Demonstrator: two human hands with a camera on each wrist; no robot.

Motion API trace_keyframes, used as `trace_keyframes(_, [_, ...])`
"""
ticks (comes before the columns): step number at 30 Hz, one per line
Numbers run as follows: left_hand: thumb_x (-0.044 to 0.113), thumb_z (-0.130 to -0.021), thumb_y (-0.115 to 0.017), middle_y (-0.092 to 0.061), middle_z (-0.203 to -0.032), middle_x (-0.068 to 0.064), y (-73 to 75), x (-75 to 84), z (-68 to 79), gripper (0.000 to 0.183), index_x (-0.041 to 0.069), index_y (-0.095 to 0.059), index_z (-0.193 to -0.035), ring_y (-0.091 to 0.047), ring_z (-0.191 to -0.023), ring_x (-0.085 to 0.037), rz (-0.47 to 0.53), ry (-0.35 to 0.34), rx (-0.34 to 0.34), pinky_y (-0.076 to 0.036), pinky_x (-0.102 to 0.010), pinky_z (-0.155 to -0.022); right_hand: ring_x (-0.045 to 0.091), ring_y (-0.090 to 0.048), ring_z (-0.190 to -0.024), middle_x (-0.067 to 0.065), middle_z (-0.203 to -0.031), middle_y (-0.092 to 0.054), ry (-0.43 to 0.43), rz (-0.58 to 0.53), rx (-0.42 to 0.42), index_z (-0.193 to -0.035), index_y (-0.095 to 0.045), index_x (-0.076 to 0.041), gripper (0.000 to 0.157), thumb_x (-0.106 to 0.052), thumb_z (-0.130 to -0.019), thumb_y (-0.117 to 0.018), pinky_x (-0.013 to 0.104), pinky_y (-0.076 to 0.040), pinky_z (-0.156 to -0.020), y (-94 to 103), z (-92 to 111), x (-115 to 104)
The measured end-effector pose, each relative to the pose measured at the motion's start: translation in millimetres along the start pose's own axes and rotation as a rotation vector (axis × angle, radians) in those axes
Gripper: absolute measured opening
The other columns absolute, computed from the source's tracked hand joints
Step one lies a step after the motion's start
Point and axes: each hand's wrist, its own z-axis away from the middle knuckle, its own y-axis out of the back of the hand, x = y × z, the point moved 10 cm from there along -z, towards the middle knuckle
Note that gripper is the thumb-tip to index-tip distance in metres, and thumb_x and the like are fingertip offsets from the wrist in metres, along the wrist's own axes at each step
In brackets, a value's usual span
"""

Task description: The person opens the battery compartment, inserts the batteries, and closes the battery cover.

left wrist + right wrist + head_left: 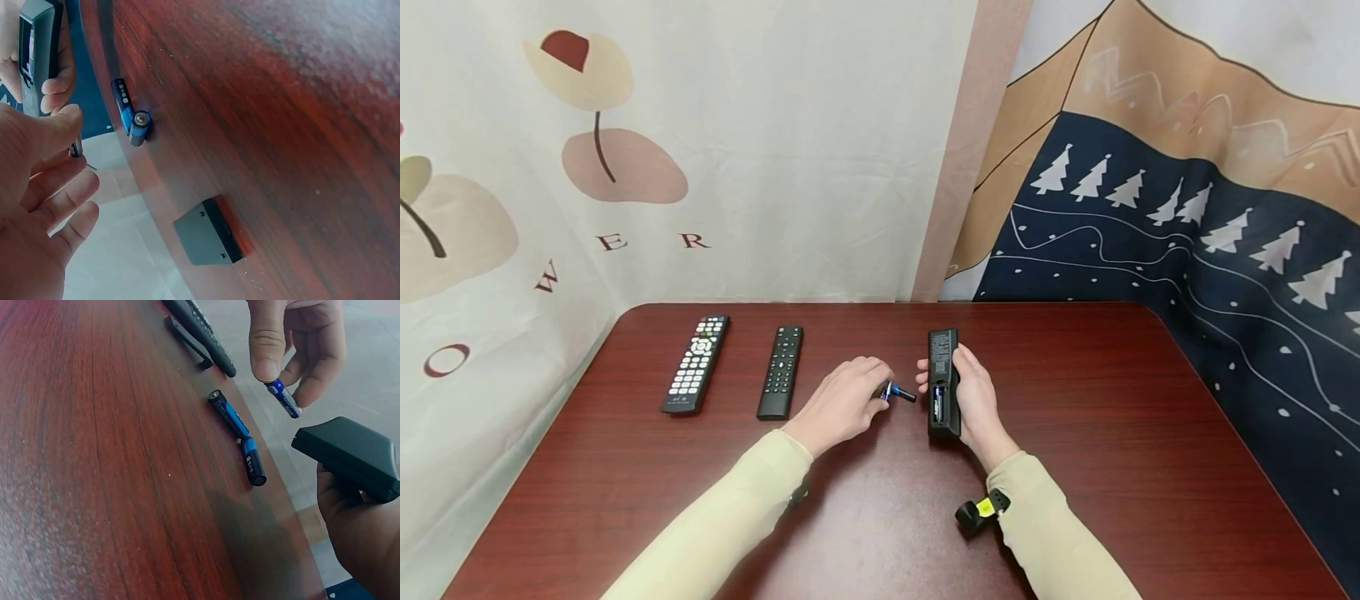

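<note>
From the head, the right hand grips the open remote by its long sides, the battery bay facing up with an installed battery in it. The shell looks light, stiff and rather smooth, so those sides, clear of the bay, seem the best hold. Its back label is too small to read. The left hand is bent over the table, its catch mostly screened. Left of it lie a black remote and a white-buttoned remote, the latter's lettering illegible. The curtain ahead of the hands reads "O", "W", "E", "R".

From the left wrist, that hand's thumb and finger narrow on a pinched battery, other fingers loosely apart. Two loose batteries lie near the fingertips, and a dark cover-like piece rests near the palm.

From the right wrist, the pinched battery is just beside the remote, apart from it. Small, rigid and slick, it would likely roll; mid-barrel seems the surest grip. Its white print is unreadable.
</note>
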Motion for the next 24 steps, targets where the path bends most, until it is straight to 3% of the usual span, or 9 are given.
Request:
trace_keyframes(6, [0.011,-0.086,-0.084,-0.069,-0.109,-0.002,2.5,6.0,-0.8,0.026,0.009,-0.068,-0.107,-0.064,-0.101,-0.022,0.002,-0.026,0.019,-0.054,-0.040,-0.089,0.018,-0.070,-0.085,0.027,-0.126,-0.062,-0.007,0.011,0.011,-0.152,-0.039,-0.013,0.042,-0.028,-0.114,-0.026,0.035,-0.060,-0.081,0.9,0,1])
trace_keyframes(15, [0.011,-0.086,-0.083,-0.070,-0.112,-0.003,6.1,15.3,-2.6,0.030,0.007,-0.069,-0.112,-0.065,-0.103,-0.022,0.002,-0.053,0.055,-0.053,-0.039,-0.090,0.019,-0.071,-0.085,0.016,-0.113,-0.068,0.017,0.012,0.004,-0.151,-0.039,-0.009,0.043,-0.026,-0.115,-0.024,0.036,-0.060,-0.081,0.3,-2,-1])
trace_keyframes(24, [0.012,-0.087,-0.083,-0.071,-0.114,-0.003,7.7,21.8,-3.5,0.028,0.007,-0.069,-0.111,-0.066,-0.103,-0.022,0.011,-0.089,0.094,-0.053,-0.038,-0.089,0.025,-0.072,-0.090,0.022,-0.118,-0.067,0.018,0.016,0.010,-0.151,-0.040,-0.009,0.043,-0.026,-0.115,-0.024,0.037,-0.060,-0.082,-0.6,-2,-1])
